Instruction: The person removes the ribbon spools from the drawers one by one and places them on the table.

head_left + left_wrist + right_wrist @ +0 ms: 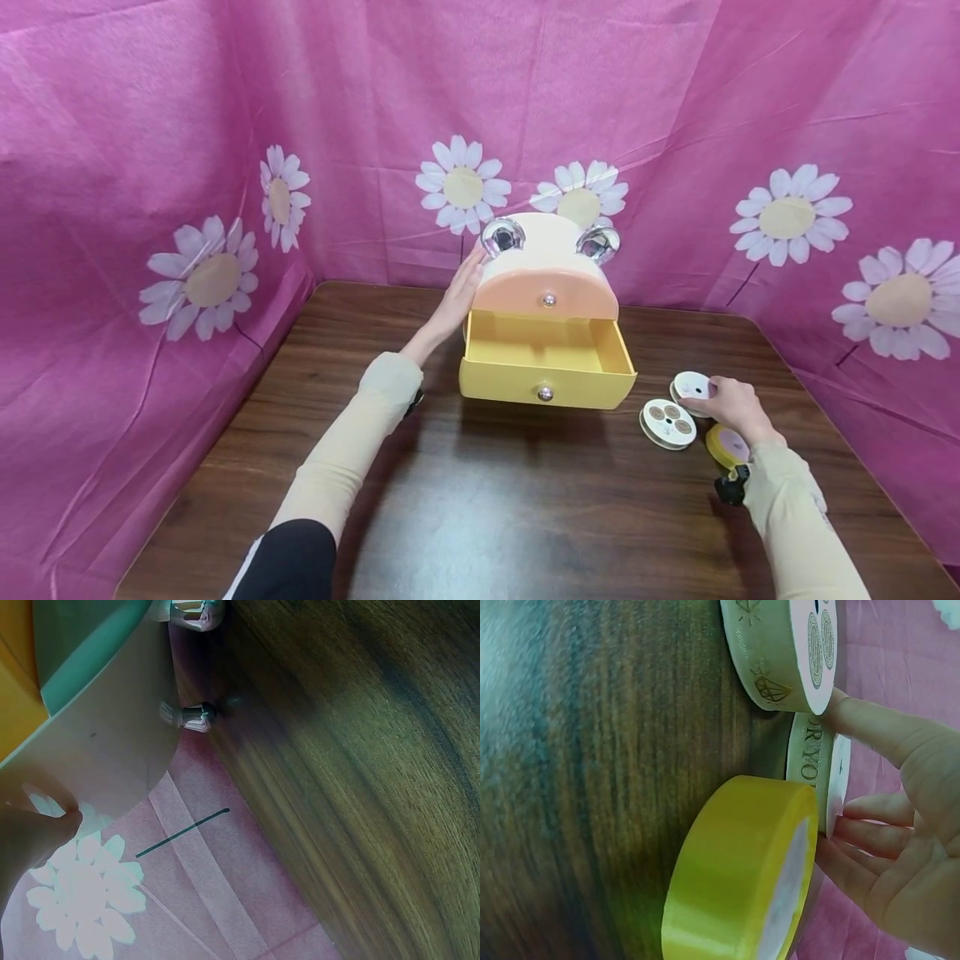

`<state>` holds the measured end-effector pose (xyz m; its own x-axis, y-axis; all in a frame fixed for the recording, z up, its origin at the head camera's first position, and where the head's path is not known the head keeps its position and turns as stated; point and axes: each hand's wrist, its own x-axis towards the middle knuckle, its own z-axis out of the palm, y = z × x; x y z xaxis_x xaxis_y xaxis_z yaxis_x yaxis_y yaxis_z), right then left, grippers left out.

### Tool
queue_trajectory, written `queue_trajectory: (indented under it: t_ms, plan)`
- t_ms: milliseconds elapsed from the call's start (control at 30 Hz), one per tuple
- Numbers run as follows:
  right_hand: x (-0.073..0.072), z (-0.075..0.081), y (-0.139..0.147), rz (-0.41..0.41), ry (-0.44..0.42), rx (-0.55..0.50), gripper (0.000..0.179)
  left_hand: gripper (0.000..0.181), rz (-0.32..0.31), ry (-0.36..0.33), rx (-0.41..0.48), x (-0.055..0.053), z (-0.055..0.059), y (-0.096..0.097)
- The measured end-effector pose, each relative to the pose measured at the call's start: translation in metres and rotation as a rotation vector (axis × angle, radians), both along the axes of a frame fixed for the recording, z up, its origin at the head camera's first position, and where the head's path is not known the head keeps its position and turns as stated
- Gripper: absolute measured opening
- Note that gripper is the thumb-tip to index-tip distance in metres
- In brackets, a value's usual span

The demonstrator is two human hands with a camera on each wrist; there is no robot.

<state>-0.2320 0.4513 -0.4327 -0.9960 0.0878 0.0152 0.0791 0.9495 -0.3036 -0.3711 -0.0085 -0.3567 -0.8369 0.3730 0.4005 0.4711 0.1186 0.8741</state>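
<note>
A small frog-shaped drawer cabinet (551,260) with a white top, silver-rimmed eyes and a peach upper drawer (517,292) stands at the back middle. Its yellow drawer (495,379) is pulled out and holds nothing. My left hand (461,292) rests against the cabinet's left side, fingers extended; the left wrist view shows a fingertip on that pale wall. On the right, my right hand (738,408) grips a white ribbon spool (810,754) between thumb and fingers, at table level. Close beside it lie another white ribbon spool (667,425) and a yellow ribbon roll (735,862).
The dark wooden table (465,517) ends at a pink curtain (375,100) with white daisies, behind and at both sides. The open drawer juts toward the front. The spools lie to the right of the cabinet.
</note>
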Motion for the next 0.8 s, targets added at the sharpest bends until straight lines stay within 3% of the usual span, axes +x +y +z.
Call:
queue_trajectory:
  t_ms: [100,167,367,533,633,800]
  plan:
    - [0.000,0.000,0.000,-0.004,0.003,-0.003,0.053,0.052,0.013,0.013,0.006,-0.012,-0.012,0.003]
    - [0.001,0.000,0.000,-0.005,0.007,-0.008,0.053,0.052,0.025,0.021,0.006,-0.015,-0.015,0.004]
    - [0.003,-0.003,-0.001,-0.001,0.013,-0.016,0.058,0.054,0.037,0.017,0.011,-0.015,-0.018,0.004]
    - [0.006,0.001,-0.002,-0.021,0.032,0.002,0.079,0.054,0.035,0.012,-0.001,-0.016,-0.017,0.004]
    - [0.011,0.007,-0.006,-0.028,0.117,0.023,0.085,0.054,0.037,0.008,0.004,-0.015,-0.018,0.004]
    - [0.023,0.029,-0.027,-0.029,0.363,0.011,0.061,0.054,0.035,-0.006,-0.007,-0.014,-0.017,0.004]
